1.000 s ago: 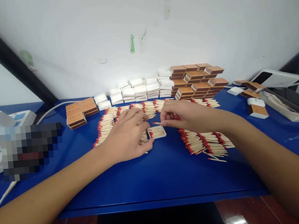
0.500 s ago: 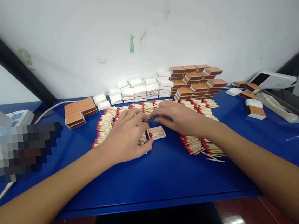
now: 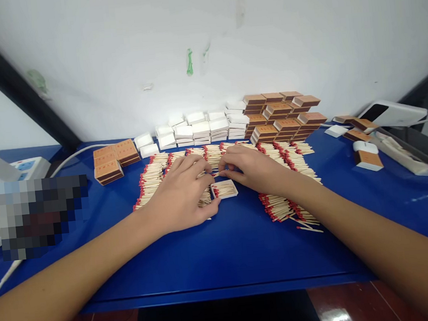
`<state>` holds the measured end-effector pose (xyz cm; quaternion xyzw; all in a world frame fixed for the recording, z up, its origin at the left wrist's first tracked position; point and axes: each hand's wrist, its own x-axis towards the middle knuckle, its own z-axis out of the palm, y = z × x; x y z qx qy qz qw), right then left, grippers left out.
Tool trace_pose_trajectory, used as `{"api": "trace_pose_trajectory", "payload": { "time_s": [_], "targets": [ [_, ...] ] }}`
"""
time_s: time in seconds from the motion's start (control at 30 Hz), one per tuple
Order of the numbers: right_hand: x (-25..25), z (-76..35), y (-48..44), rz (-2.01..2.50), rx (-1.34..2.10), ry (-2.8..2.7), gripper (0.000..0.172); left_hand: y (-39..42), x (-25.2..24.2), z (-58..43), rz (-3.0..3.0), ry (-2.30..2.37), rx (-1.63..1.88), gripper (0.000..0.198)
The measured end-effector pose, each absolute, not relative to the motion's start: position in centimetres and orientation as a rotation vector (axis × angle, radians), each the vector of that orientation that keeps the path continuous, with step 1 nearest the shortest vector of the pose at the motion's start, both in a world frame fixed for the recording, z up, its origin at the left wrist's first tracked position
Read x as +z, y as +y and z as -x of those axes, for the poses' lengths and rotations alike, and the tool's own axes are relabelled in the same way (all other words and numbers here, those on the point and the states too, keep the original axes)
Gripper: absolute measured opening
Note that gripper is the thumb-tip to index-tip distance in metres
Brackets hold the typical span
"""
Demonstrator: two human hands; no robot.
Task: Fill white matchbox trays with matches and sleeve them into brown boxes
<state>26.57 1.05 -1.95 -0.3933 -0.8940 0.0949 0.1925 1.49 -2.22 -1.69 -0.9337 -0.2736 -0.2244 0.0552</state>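
Note:
A small white matchbox tray [image 3: 225, 189] with matches in it lies on the blue table [image 3: 222, 250], between my two hands. My left hand [image 3: 181, 194] lies curled over a heap of red-tipped matches [image 3: 151, 179], its thumb against the tray's left edge; I cannot make out what its fingers hold. My right hand [image 3: 254, 169] is just behind the tray, fingers pinched on a match at the edge of the row of loose matches [image 3: 213, 155]. More matches [image 3: 290, 208] lie under and beside my right forearm.
White inner trays [image 3: 196, 129] are stacked at the back by the wall, brown matchbox sleeves [image 3: 283, 116] beside them. More brown boxes [image 3: 113, 160] sit at left, a few boxes [image 3: 367, 156] at right. A power strip [image 3: 10, 170] and cable lie far left.
My right hand has come in from the right, dropped toward the row of matches behind the tray and closed its fingers there. My left hand has stayed put.

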Motion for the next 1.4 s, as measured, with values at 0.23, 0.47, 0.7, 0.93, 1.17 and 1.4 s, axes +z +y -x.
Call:
{"api": "trace_pose_trajectory", "payload": {
  "time_s": [0.23, 0.47, 0.7, 0.93, 1.17, 1.4],
  "targets": [
    [-1.8, -26.8, 1.1, 1.093, 0.31, -2.533, 0.013, -2.3, -1.5, -1.5, 2.839, -0.841, -0.669, 0.023],
    [-1.9, -27.2, 1.1, 1.138, 0.322, -2.584, 0.018, -2.2, -1.5, -1.4, 2.849, -0.836, -0.683, 0.025],
    [-0.5, -28.2, 0.9, 1.162, 0.302, -2.578, 0.021, -2.2, -1.6, -1.5, 2.843, -0.844, -0.694, 0.025],
    [1.9, -27.9, -1.5, 1.194, 0.464, -2.67, 0.022, -2.3, -1.6, -1.5, 2.831, -0.854, -0.701, 0.024],
    [1.2, -26.8, -2.0, 1.109, 0.446, -2.66, 0.015, -2.3, -1.6, -1.5, 2.834, -0.837, -0.706, 0.025],
    [1.3, -27.2, -1.8, 1.143, 0.441, -2.667, 0.015, -2.3, -1.6, -1.5, 2.846, -0.851, -0.7, 0.024]
  ]
}}
